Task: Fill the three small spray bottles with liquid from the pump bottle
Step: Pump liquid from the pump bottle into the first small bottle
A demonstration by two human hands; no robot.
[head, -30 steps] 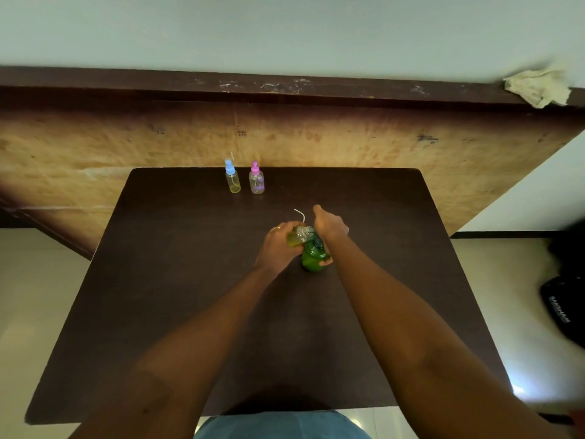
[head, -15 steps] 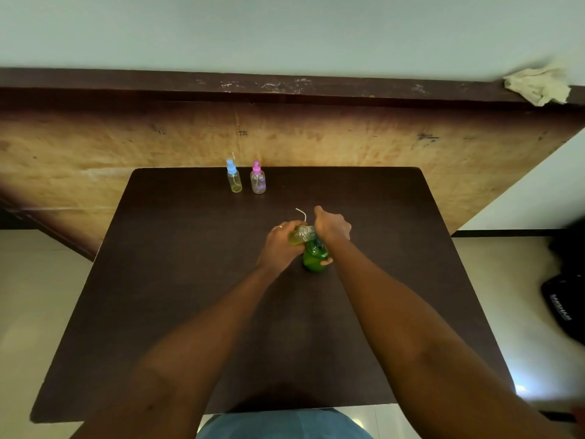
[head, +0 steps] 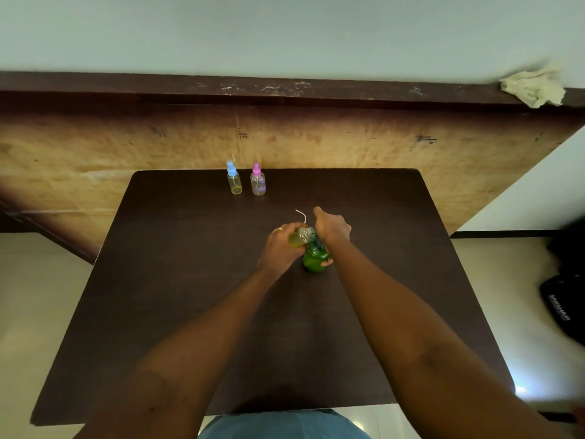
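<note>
The left hand (head: 280,248) gripped the small clear yellowish plastic spray bottle (head: 297,239), tilted over the dark brown table (head: 190,280). The right hand (head: 332,229) clasped the green plastic pump bottle (head: 313,259). Advised: mouth directly under the spout, with slow presses.

A dark brown table (head: 190,312) holds three things. The blue-top bottle (head: 234,182) and the pink-top bottle (head: 258,184) stand side by side near its far edge. The green bottle (head: 312,260) sits near the middle.

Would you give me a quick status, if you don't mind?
Left hand grips small bottle. Right hand holds pump bottle. Blue-cap bottle, pink-cap bottle far back, clear.
</note>
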